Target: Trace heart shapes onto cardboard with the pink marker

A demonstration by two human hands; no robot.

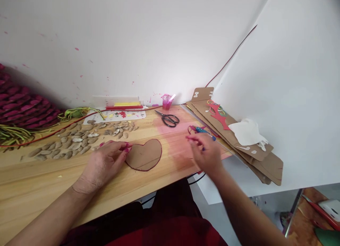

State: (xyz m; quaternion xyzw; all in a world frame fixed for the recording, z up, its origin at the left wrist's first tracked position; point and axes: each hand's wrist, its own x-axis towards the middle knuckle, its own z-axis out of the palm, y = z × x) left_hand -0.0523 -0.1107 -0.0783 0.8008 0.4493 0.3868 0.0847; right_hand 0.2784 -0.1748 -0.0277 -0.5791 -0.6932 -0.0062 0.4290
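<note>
A brown cardboard heart (145, 154) with a dark red edge lies over the wooden tabletop. My left hand (107, 159) pinches its left side between thumb and fingers. To the right, apart from the heart, my right hand (205, 152) is raised with its fingers drawn together. It is slightly blurred, and I cannot make out what they hold, if anything. Just behind it lies a blue object (202, 129) beside some dark pink cord, partly covered by the hand. Black-handled scissors (169, 119) rest between the two hands, farther back.
Several brown nut shells (77, 140) spread across the left. Behind them are small coloured cutouts on white paper (117, 115) and red and yellow sticks (124, 106). A pink-stained cup (167, 102) stands by the wall. Cardboard sheets (255, 157) with white tissue (247, 130) overhang the right edge.
</note>
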